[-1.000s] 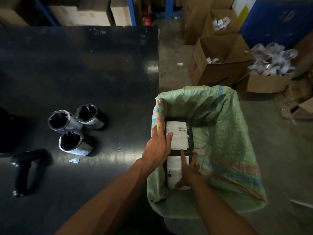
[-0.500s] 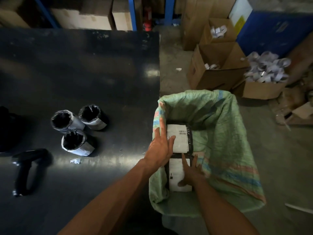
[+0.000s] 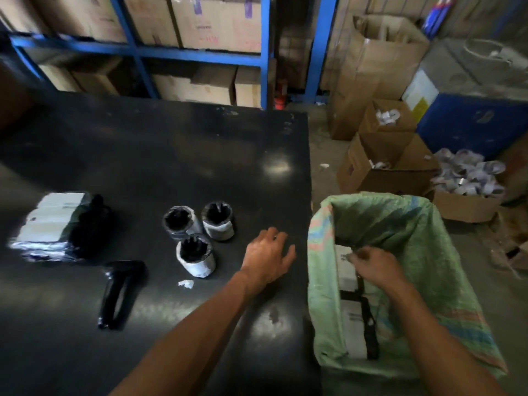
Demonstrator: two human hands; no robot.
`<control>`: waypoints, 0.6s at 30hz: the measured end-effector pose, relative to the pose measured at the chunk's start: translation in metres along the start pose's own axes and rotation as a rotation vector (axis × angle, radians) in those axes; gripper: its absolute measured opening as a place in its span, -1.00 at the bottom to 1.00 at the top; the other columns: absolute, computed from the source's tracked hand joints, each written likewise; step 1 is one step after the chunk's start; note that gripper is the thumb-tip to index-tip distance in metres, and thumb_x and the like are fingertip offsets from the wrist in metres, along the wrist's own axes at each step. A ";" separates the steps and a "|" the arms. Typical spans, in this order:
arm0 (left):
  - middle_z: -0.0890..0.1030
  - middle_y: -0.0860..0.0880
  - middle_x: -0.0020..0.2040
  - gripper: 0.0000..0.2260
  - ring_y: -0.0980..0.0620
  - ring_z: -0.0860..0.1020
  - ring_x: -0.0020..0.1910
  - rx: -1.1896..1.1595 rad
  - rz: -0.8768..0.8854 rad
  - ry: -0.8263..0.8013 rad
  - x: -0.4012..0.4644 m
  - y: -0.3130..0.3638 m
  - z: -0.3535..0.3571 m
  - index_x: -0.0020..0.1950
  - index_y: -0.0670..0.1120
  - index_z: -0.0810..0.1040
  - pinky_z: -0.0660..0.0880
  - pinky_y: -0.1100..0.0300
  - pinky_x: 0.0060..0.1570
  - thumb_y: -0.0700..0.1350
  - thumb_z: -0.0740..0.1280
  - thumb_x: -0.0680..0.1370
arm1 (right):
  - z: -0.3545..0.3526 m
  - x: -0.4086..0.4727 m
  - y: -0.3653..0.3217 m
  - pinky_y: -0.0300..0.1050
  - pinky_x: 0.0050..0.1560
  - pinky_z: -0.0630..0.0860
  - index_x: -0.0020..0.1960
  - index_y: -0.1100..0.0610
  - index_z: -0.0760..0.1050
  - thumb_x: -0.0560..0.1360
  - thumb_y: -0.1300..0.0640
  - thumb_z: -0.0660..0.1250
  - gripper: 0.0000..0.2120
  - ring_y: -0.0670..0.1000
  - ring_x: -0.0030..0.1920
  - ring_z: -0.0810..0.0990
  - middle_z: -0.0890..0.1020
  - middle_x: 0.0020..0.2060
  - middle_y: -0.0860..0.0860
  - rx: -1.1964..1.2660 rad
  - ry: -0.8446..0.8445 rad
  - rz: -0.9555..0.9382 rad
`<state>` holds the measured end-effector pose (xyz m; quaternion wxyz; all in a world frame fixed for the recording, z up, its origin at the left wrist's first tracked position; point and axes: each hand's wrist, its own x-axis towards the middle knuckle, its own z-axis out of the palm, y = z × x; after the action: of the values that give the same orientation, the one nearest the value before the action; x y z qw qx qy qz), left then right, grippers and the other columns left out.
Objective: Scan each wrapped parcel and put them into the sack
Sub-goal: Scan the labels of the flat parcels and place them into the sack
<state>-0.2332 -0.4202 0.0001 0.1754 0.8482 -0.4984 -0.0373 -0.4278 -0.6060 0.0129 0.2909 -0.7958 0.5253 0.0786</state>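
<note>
Woven sack (image 3: 423,232); right hand (image 3: 374,264) seemingly curled inside.

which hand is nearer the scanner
Left. The left hand hovers over the table right of the scanner; the right hand is farther off, inside the sack.

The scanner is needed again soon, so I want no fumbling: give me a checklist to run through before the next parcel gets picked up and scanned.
1. Left hand free: ok, fingers spread above the table, holding nothing.
2. Right hand free: cannot tell, it is down in the sack at the parcels in the sack, fingers curled.
3. Scanner reachable: ok, lying on the table left of the left hand.
4. Parcels left to scan: ok, three round parcels and a flat parcel on the table.
5. Sack mouth open: ok.
6. Labels facing up: cannot tell.
</note>
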 end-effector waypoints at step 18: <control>0.50 -0.20 0.22 -0.62 -0.23 0.52 0.22 0.218 -0.660 -0.013 -0.119 -0.334 -0.191 0.29 -0.14 0.45 0.49 -0.06 0.08 0.07 0.27 0.58 | 0.111 -0.104 -0.359 0.01 0.22 0.54 0.26 -0.10 0.55 0.47 -0.30 0.35 -0.54 0.06 0.21 0.62 0.66 0.19 -0.01 0.006 -0.028 -0.497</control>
<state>0.0306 -0.1210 0.0541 0.0591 0.9772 -0.1993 -0.0441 -0.1368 -0.3634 0.1029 0.3110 -0.8985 0.3097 0.0141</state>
